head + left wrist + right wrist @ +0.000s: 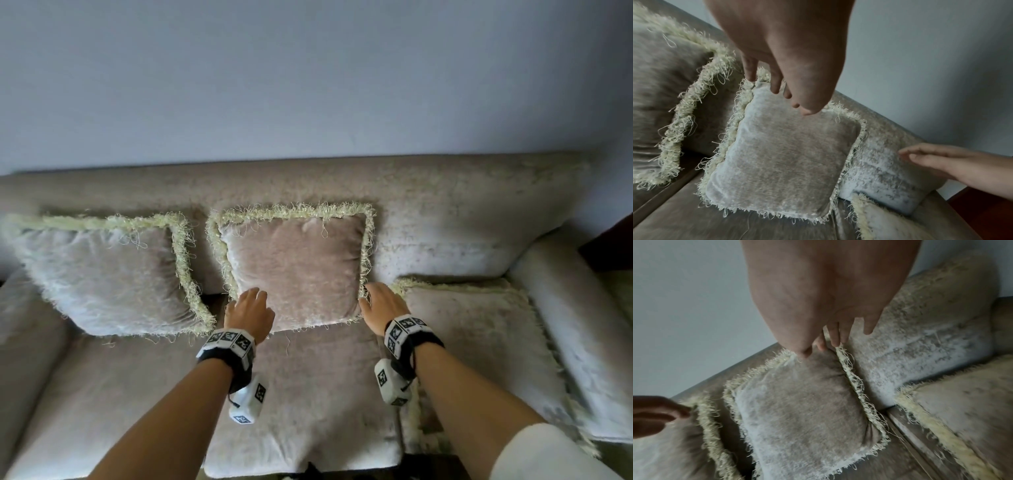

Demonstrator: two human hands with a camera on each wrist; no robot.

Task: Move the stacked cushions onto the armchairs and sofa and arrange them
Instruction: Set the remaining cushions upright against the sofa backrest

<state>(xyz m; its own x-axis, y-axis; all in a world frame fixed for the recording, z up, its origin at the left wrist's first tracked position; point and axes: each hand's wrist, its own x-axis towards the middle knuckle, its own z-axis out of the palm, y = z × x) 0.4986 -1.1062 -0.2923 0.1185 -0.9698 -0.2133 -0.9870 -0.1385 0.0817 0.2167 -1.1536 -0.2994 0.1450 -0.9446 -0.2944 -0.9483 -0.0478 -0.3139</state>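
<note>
Both hands are at the middle cushion [301,270] now, which stands propped against the sofa [462,219] backrest, I'd say so it sits upright and shows its face. My left hand [251,313] is at its lower left corner, fingers relaxed and loosely spread, holding nothing. My right hand [382,306] is at the lower right corner by the fringe [368,246], fingers extended rather than closed; the wrist view has fingertips brushing that fringe, not pinching it. To me this reads as squaring the cushion up. The left cushion [106,274] already leans on the backrest just beside it. The right cushion [479,339] lies flat on the seat, so that one looks like the next to stand up.
</note>
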